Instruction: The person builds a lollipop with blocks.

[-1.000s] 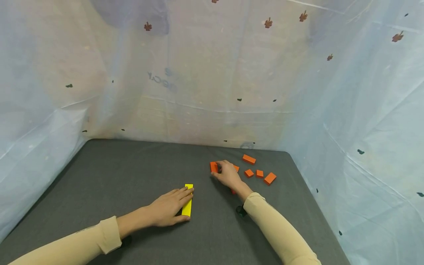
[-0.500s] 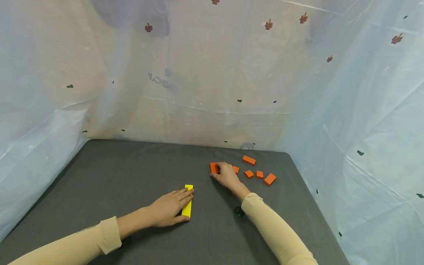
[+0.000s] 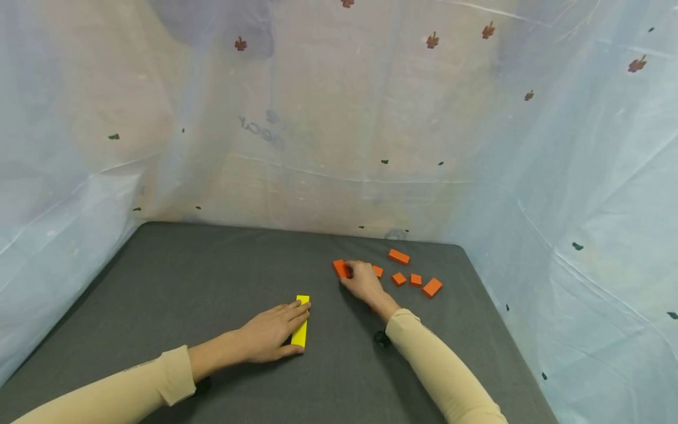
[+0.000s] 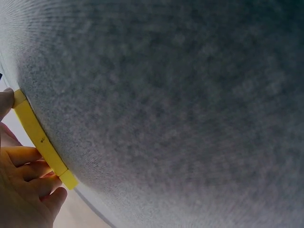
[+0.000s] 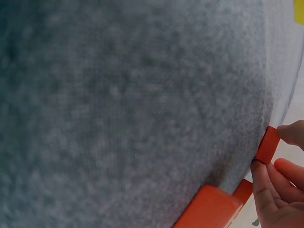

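Observation:
A long yellow bar, with seams across it in the left wrist view, lies on the dark grey table. My left hand rests on it with fingers extended across its far part; the thumb is at its near end. Farther back and to the right, my right hand pinches an orange block between thumb and fingers. That block lies at a slant at table level in the head view, its right part hidden by the hand. Another orange block shows just behind the right hand.
To the right of the right hand lie two small orange blocks, a larger orange block and an orange bar. A bit of orange shows beneath the right wrist. Translucent plastic sheeting hangs behind the table and at both sides.
The orange block in my right hand has turned slightly, its far end swinging left. My left hand and the yellow bar have stayed in place.

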